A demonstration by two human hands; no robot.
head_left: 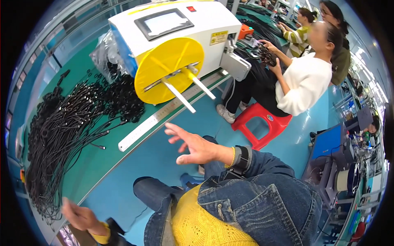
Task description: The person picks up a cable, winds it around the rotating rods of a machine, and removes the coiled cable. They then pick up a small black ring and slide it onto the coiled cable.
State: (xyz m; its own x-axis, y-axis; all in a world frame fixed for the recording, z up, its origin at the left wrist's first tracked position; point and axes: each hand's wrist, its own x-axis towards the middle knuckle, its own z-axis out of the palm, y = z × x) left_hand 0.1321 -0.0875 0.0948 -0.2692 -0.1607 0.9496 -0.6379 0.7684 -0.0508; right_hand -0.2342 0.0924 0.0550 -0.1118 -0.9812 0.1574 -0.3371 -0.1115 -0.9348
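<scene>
My right hand (197, 148) hovers beyond the near edge of the green table, fingers spread, with nothing in it. Just past it stands a white winding machine with a yellow disc (168, 69), from which two pale rods stick out. My left hand (82, 216) is low at the left, beside the table edge and close to the tail of a heap of black cables (65, 131). Its fingers are smeared and partly turned away, so whether they hold anything does not show. The cables have small connectors on their ends.
A steel ruler (141, 133) lies along the table edge below the machine (213, 18). Small black rings (125, 100) and a clear plastic bag (104, 55) are behind the cables. A co-worker in white sits on a red stool (262, 125), handling dark parts. Equipment fills the right side.
</scene>
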